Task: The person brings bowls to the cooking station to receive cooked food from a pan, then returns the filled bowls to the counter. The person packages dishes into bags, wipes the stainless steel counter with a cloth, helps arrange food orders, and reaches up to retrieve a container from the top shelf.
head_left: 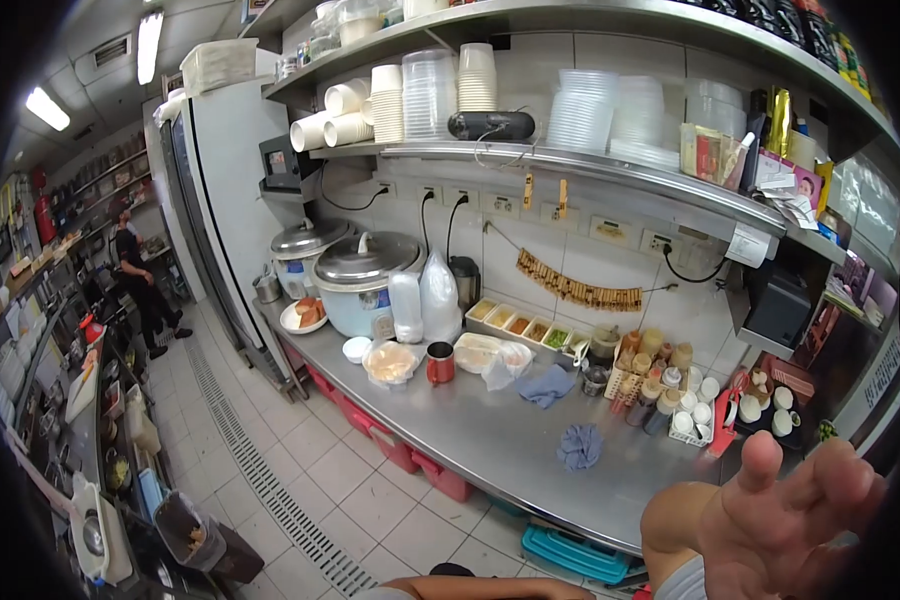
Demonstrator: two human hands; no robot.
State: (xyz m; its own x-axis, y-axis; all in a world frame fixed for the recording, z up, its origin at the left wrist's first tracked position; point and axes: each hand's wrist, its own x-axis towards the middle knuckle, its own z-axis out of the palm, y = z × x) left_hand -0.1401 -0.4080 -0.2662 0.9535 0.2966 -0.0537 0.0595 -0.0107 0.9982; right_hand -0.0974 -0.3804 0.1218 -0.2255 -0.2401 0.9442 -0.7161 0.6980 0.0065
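Observation:
My right hand (780,505) is raised close to the camera at the lower right. Its fingers are apart and somewhat bent, and nothing shows between them. A strip of pale cloth lies at its wrist. Behind it stretches the steel counter (510,455), with a crumpled blue cloth (579,446) to the hand's left. Beyond the fingertips stand a white basket of small white cups (692,418) and a dark tray with white cups (767,405). A bare forearm (480,588) crosses the bottom edge; my left hand itself is out of the frame.
On the counter are a red mug (440,363), bagged food (390,362), a topping tray (530,328), sauce bottles (660,385) and a large cooker (355,290). Stacked cups (387,103) fill the shelf above. Left, a person (133,265) stands by the aisle; a bin (210,540) is nearer.

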